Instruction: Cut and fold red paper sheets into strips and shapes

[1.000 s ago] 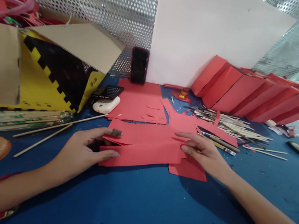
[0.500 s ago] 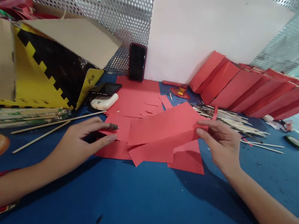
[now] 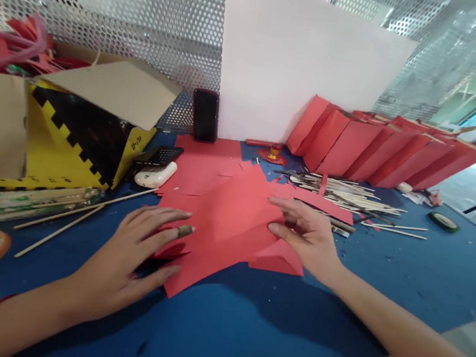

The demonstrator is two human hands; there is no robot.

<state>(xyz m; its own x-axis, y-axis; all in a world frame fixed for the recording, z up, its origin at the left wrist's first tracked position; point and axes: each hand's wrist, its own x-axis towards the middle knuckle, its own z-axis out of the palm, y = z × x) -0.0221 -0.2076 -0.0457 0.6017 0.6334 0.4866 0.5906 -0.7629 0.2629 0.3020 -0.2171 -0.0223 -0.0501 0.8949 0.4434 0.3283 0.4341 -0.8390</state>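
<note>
1. We're seeing the right hand (image 3: 308, 238) come down open, fingers spread across the red paper sheet (image 3: 224, 223), no longer lifting it.
2. We've got the left hand (image 3: 126, 257) wide too, fingertips at the sheet's near edge, gripping nothing.
3. There's our sheet, lying back on the blue counter (image 3: 247, 323), overlapping more red scraps (image 3: 205, 160).

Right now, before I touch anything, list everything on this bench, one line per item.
Red paper sheets: several, red, overlapping at centre.
Folded red paper pieces: many, red, leaning in a row at back right.
Wooden sticks: many, pale, heaped right of centre.
Smartphone: one, black, upright at back.
Calculator: one, black, left of the sheets.
White case: one, white, beside the calculator.
Cardboard box: one, yellow and black, far left.
Tape roll: one, green, far right.
Left hand: one, at the sheets' left edge.
Right hand: one, on the sheets' right side.
</note>
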